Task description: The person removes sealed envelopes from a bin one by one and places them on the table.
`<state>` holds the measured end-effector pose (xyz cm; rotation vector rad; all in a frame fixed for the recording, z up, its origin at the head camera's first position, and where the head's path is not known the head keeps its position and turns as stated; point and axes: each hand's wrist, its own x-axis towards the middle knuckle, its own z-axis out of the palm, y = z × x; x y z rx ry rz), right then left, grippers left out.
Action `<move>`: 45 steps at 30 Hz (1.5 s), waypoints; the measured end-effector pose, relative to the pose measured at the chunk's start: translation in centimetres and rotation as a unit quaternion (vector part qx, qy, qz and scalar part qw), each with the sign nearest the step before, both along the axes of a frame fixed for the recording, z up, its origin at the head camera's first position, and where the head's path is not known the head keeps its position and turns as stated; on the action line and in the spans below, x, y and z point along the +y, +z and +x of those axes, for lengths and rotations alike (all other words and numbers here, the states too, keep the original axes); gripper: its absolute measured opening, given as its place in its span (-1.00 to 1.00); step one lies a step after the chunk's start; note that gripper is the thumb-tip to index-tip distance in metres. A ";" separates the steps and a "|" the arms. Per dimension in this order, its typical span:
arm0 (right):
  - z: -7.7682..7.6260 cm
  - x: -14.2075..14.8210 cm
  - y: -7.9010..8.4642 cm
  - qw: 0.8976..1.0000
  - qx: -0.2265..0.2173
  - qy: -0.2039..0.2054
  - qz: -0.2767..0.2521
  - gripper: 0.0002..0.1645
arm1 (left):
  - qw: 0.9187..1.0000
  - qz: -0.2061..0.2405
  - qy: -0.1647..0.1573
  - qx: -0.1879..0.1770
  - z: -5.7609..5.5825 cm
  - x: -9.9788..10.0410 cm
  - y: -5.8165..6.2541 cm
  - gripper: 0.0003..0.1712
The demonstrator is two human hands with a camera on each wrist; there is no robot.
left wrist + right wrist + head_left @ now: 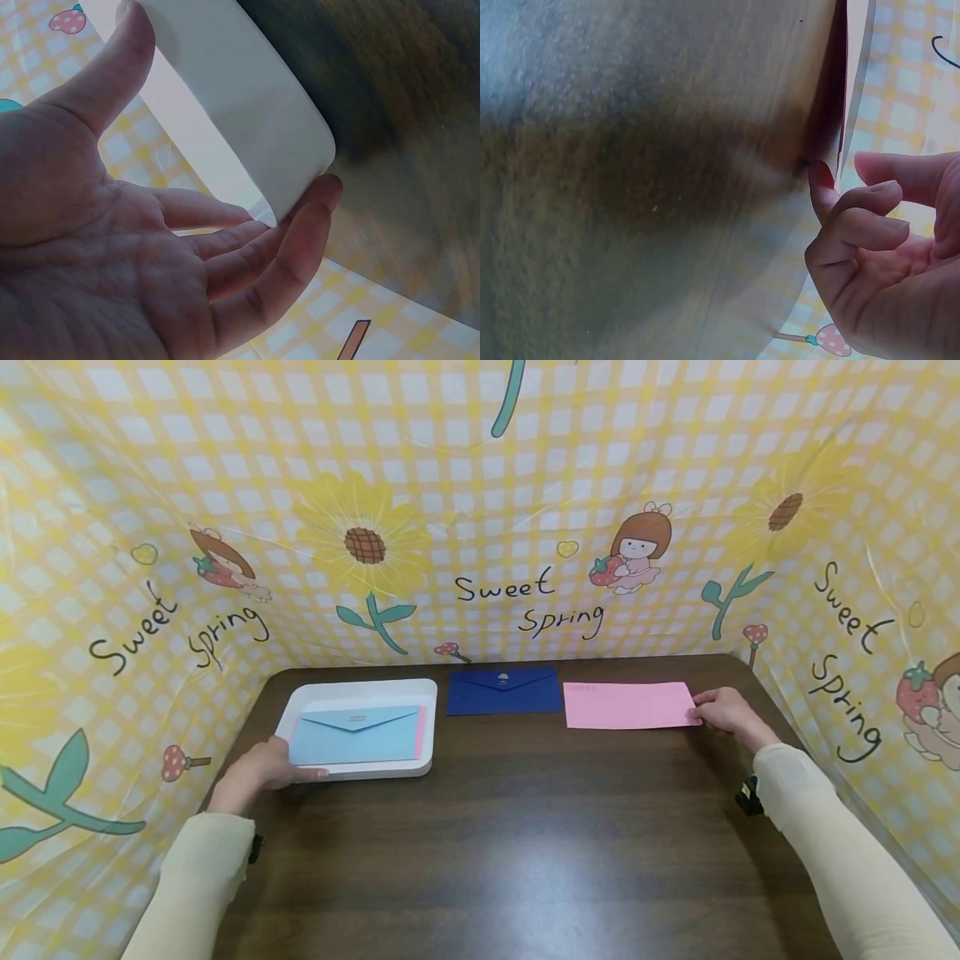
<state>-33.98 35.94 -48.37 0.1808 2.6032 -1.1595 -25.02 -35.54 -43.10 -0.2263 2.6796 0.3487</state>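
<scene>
On the left, my left hand (264, 765) holds the white tray (427, 739) at its near-left corner, the thumb along the front wall. The left wrist view shows the fingers (304, 240) curled round the tray's corner. Inside the tray lies a light blue envelope (360, 742), its pointed flap facing up, with a strip of pink paper (422, 732) showing from beneath. Far to the right, my right hand (726, 714) pinches the right edge of a pink envelope (630, 705) between thumb and fingers. That envelope has faint print at its upper left.
A dark blue envelope (504, 693) with its flap up lies between the tray and the pink envelope. All stand near the back edge of the dark wooden table (510, 843). A yellow checked cloth (480, 510) with printed flowers walls the back and both sides.
</scene>
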 end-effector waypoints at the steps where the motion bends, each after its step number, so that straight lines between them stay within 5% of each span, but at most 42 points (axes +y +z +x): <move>1: 0.0 0.1 -0.1 1.000 0.002 -0.001 -0.002 -0.40 | 1.000 0.000 0.000 0.000 0.0 0.0 0.0 0.41; 14: 0.8 -0.3 0.3 1.000 0.021 0.000 -0.007 -0.45 | 1.000 -0.001 -0.001 -0.001 0.0 0.0 -0.2 0.46; 19: 1.1 -1.9 0.8 0.998 0.035 0.053 0.022 -0.44 | 1.000 0.005 0.002 0.000 0.2 -0.1 -0.4 0.45; 25: 2.1 -5.3 1.3 0.978 0.088 0.143 0.120 -0.43 | 1.000 0.011 0.007 0.003 0.3 0.1 -0.2 0.44; 33: 3.7 -9.7 0.7 0.950 0.158 0.176 0.203 -0.48 | 1.000 0.009 0.005 0.004 0.3 0.0 0.0 0.44; 45: 4.4 -11.1 0.0 0.951 0.129 0.180 0.216 -0.55 | 1.000 0.025 0.007 0.016 0.4 -0.2 -0.7 0.50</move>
